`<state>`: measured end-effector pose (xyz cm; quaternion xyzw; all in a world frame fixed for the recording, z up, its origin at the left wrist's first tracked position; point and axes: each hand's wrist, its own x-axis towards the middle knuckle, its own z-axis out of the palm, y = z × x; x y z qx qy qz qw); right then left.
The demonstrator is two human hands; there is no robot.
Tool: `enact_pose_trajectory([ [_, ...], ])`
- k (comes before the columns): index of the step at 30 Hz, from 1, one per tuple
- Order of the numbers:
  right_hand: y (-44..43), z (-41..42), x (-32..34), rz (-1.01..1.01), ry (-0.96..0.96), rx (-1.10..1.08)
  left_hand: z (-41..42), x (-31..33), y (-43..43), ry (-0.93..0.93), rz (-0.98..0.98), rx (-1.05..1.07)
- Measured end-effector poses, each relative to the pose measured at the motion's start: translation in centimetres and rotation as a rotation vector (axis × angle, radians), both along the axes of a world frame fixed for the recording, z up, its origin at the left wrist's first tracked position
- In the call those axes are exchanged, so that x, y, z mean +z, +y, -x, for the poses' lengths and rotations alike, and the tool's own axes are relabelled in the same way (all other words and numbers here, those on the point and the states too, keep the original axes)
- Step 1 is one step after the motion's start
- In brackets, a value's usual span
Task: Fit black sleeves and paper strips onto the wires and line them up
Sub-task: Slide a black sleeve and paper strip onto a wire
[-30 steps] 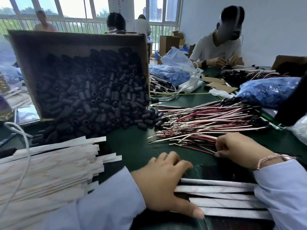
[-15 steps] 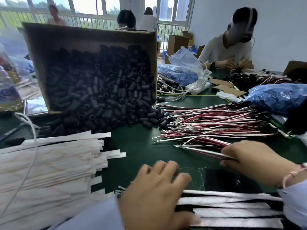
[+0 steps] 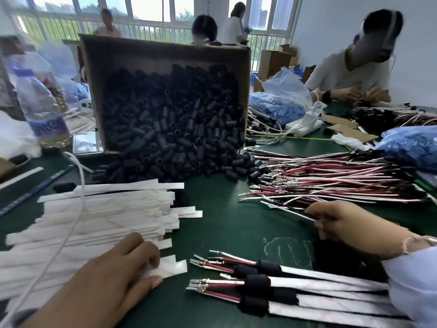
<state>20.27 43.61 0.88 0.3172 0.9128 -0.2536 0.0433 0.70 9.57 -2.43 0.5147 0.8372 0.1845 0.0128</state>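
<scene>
From my seat, the left hand (image 3: 113, 278) lies low on the near end of the paper strips (image 3: 94, 221). Its fingers are bent, the tips press on the top strip and the thumb lies along its edge. I cannot tell whether it pinches that strip or only holds it down. The strips are heaped on the left of the green table (image 3: 224, 228), with a white cable (image 3: 73, 209) draped across them. Behind them a cardboard box (image 3: 165, 53) tilts toward me, its black sleeves (image 3: 170, 129) spilling onto the table. Near the bottom edge the finished wires (image 3: 267, 287) lie side by side, each with a sleeve and a strip on it, metal tips pointing left. Further right the loose wires (image 3: 331, 181) lie in a red and white heap. The right hand (image 3: 350, 226) is closed on one wire (image 3: 290, 211) at the heap's near edge, thumb and curled fingers pinching it, its end sticking out leftward. The pale cuff (image 3: 411, 287) hides the far ends of the finished wires, the left forearm is cut off at the bottom, and the picture's left side is blurred
</scene>
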Motion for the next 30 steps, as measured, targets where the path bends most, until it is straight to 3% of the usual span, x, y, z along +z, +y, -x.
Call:
enact_pose_trajectory([
  [4, 0.0, -1.0, 0.7, 0.143, 0.104, -0.045, 0.7, 0.0, 0.6, 0.233, 0.055, -0.1],
  [7, -0.4, -1.7, 2.0, 0.168, 0.172, 0.027, 0.2, -0.5, 1.4, 0.261, 0.074, -0.184],
  [9, -0.6, -1.5, 2.9, 0.141, 0.258, 0.069, -0.1, -0.7, 1.8, 0.24, 0.07, -0.192],
  [12, -1.0, -0.7, 3.2, 0.093, 0.353, 0.097, -0.5, 1.5, 2.5, 0.014, -0.054, -0.139],
  [15, -2.3, 0.4, 3.4, -0.057, 0.459, 0.105, -1.2, 4.4, 5.3, -0.171, -0.224, -0.355],
  [19, -3.6, 1.9, 2.4, -0.245, 0.664, 0.05, -1.6, 6.5, 11.2, -0.227, -0.276, -0.446],
  [21, -3.6, 2.1, 2.0, -0.326, 0.747, 0.019, -1.6, 6.5, 13.1, -0.118, -0.248, -0.414],
  [24, -3.8, 1.2, 1.4, -0.303, 0.869, 0.002, -1.2, 5.8, 14.3, -0.006, -0.3, -0.361],
  [30, -5.7, 1.1, 2.1, -0.146, 1.069, 0.1, -0.4, 5.8, 14.7, -0.193, -0.375, -0.447],
])
